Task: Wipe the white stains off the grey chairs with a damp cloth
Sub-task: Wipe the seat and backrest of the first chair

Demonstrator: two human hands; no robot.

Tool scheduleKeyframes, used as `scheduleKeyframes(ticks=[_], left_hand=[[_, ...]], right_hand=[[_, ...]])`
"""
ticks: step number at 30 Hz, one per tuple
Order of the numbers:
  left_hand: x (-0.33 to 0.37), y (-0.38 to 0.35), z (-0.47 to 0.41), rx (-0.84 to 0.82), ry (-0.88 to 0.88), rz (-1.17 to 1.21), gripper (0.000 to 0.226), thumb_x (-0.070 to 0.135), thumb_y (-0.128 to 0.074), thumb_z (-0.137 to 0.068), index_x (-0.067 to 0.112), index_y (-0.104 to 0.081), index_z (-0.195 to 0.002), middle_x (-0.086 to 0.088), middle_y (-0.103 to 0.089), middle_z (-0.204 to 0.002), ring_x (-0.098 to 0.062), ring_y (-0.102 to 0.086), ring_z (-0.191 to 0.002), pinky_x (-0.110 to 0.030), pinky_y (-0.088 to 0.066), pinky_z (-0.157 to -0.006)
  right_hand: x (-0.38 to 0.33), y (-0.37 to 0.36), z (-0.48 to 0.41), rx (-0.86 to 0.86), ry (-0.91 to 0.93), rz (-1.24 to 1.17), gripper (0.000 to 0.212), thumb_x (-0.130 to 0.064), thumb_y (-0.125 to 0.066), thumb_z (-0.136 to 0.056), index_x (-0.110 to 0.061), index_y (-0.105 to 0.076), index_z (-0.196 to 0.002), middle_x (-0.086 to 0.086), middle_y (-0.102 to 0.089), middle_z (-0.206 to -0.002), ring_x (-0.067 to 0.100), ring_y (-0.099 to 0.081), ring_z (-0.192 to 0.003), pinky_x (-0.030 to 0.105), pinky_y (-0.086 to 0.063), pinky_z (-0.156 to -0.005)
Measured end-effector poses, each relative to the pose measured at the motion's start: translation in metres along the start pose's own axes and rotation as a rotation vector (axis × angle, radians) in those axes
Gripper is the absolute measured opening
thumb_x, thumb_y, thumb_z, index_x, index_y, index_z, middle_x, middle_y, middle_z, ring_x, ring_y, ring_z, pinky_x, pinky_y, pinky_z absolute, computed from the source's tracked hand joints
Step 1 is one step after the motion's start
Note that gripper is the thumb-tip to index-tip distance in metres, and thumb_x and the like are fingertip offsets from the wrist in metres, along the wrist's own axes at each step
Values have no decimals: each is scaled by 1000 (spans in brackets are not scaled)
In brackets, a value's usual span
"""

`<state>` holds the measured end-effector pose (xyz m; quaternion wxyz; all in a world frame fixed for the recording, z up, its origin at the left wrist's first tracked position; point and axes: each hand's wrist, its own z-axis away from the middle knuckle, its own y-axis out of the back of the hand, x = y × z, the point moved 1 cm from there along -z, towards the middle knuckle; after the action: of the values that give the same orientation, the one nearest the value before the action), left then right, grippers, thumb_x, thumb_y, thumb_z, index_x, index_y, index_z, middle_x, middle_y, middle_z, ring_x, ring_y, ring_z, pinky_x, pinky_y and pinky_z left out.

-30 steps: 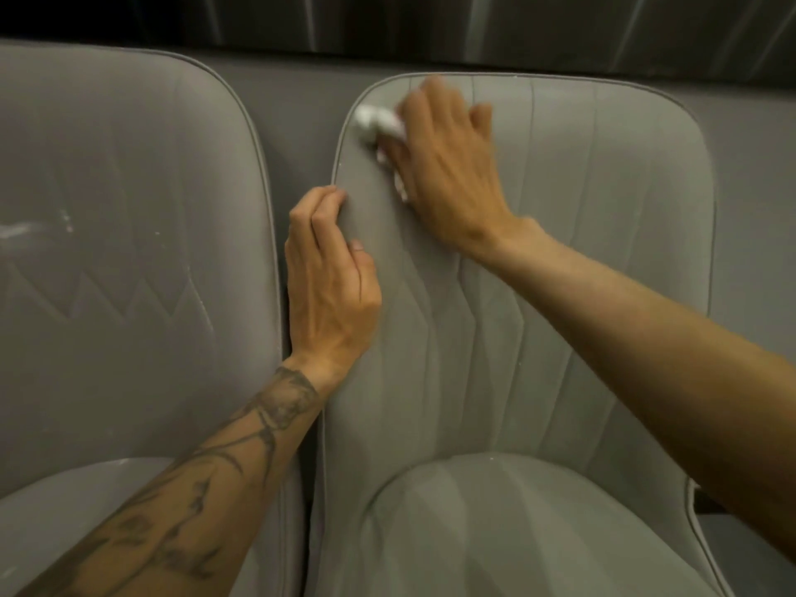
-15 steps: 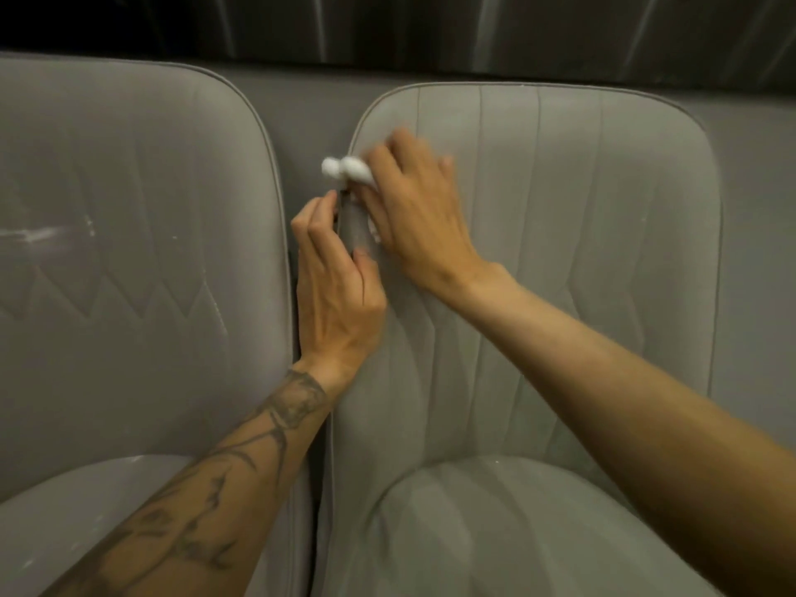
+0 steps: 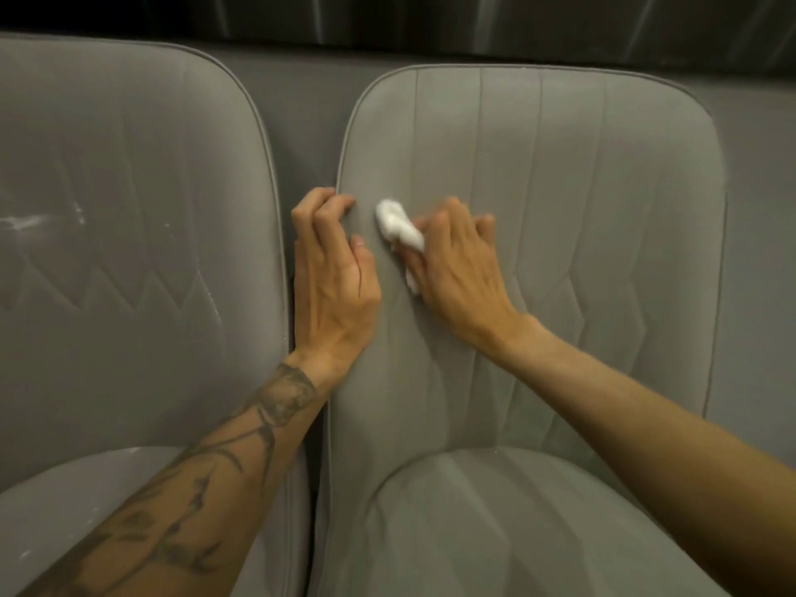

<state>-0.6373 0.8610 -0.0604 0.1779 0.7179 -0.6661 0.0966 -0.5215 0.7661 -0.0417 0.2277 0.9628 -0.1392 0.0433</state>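
Observation:
Two grey upholstered chairs stand side by side. On the right chair (image 3: 581,200), my right hand (image 3: 461,269) presses a small white cloth (image 3: 398,228) flat against the left part of the backrest. Beside it, my left hand (image 3: 331,277) grips the left edge of the same backrest, fingers curled around the piping. The left chair (image 3: 129,252) shows white stains (image 3: 30,221) smeared across its backrest at the far left, with smaller white specks near them.
A narrow dark gap separates the two chairs. Behind them runs a grey wall with a dark curtain (image 3: 430,19) above. White flecks dot the left chair's seat rim (image 3: 129,452).
My right hand has drawn the cloth down the right chair's backrest, from near the top left corner to mid height. My left hand has kept its hold on the edge.

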Motion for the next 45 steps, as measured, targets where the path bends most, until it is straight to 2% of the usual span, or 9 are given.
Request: scheduleKeyframes(ticks=[3, 9, 14, 17, 22, 29, 36, 41, 45], left_hand=[[0, 0, 2, -19, -3, -22, 34, -3, -53, -94, -6, -53, -128, -26, -49, -137, -22, -44, -124, -12, -26, -108], [1, 0, 5, -27, 9, -77, 34, 2, -53, -97, -4, -54, -130, -26, -50, -139, -23, -46, -123, -28, -36, -104], [2, 2, 15, -96, 5, -140, 44, 9, -52, -102, -1, -49, -145, -22, -43, -156, -34, -46, -140, -44, -40, -108], [1, 2, 16, -101, 4, -148, 45, 10, -52, -103, 0, -48, -147, -21, -41, -158, -35, -45, -141, -45, -40, -108], [-2, 0, 17, -82, -8, -157, 45, 12, -51, -103, 2, -48, -147, -20, -42, -158, -32, -46, -139, -45, -41, -105], [-2, -1, 17, -59, -22, -175, 45, 13, -49, -103, 2, -48, -146, -20, -42, -157, -28, -44, -139, -41, -39, -106], [-2, -2, 18, -59, -18, -187, 44, 13, -49, -103, 3, -49, -146, -19, -42, -157, -29, -45, -140, -37, -38, -104], [-4, -2, 19, -66, -15, -197, 45, 15, -48, -104, 4, -47, -148, -19, -41, -158, -30, -45, -141, -41, -40, -101], [-3, -3, 20, -70, -7, -204, 48, 17, -48, -104, 5, -44, -151, -20, -39, -159, -30, -44, -142, -41, -41, -102]], right_hand=[[26, 7, -5, -74, 106, 52, 32, -33, -47, -102, -6, -63, -94, 13, -60, -90, 31, -58, -85, 41, -28, -74], [37, -6, -4, 134, -117, 107, 15, -30, -50, -101, -15, -48, -100, 13, -56, -90, 28, -46, -85, 40, -27, -73], [16, -18, 96, -88, 96, -14, 16, -22, -55, -96, -15, -44, -104, 12, -62, -89, 31, -60, -78, 40, -31, -72], [50, -4, 69, -73, 165, 97, 17, -22, -54, -88, -15, -45, -101, 13, -62, -88, 29, -54, -82, 39, -28, -72], [97, 8, 34, 200, -220, 200, 13, -26, -52, -100, -18, -42, -99, 12, -56, -93, 28, -45, -87, 39, -26, -74], [70, 0, 152, -189, 197, 136, 19, -22, -51, -90, -15, -48, -107, 12, -64, -96, 28, -57, -81, 39, -30, -74], [115, 9, 118, 166, -251, 249, 15, -19, -55, -95, -14, -44, -102, 16, -56, -96, 28, -45, -89, 40, -27, -76], [68, -7, 194, -134, -33, 141, 34, -14, -61, -83, -14, -46, -113, 11, -59, -94, 30, -54, -84, 39, -30, -75], [104, 10, 144, -38, -29, 221, 14, -21, -52, -89, -14, -46, -98, 14, -57, -87, 29, -45, -82, 39, -27, -73]])
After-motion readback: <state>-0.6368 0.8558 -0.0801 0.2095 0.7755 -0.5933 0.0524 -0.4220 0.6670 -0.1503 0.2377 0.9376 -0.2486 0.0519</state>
